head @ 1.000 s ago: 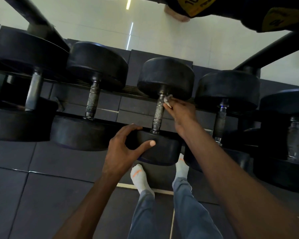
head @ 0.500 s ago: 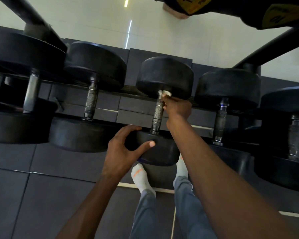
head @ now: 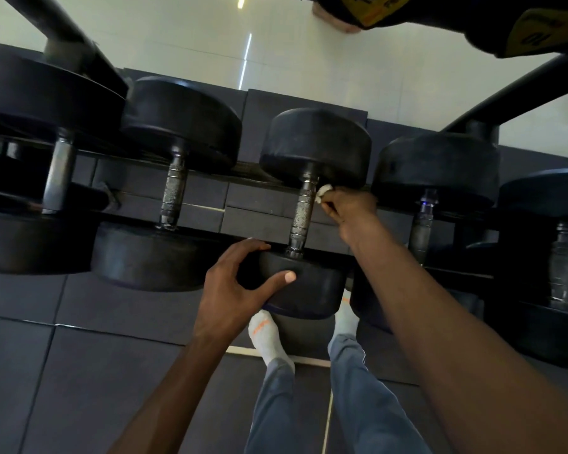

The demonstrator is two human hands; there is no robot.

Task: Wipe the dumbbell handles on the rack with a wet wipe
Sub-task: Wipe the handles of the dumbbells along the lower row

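Note:
Several black dumbbells lie side by side on a dark rack (head: 522, 93). The middle dumbbell has a knurled metal handle (head: 303, 213) between two round black heads. My left hand (head: 233, 290) grips the near head (head: 305, 290) of that dumbbell, thumb on top and fingers curled over its far edge. My right hand (head: 350, 204) pinches a small white wet wipe (head: 322, 191) against the upper right side of the handle, just below the far head (head: 315, 145). Most of the wipe is hidden in my fingers.
More dumbbells flank the middle one, with handles to the left (head: 174, 194) and right (head: 422, 221). Yellow-labelled dumbbells (head: 473, 18) sit on the rack's upper tier. Below are my jeans and white socks (head: 266, 339) on dark rubber floor tiles.
My right hand with the wipe slid up the handle to the far head, then came slightly back down its right side. My left hand kept its grip on the near head.

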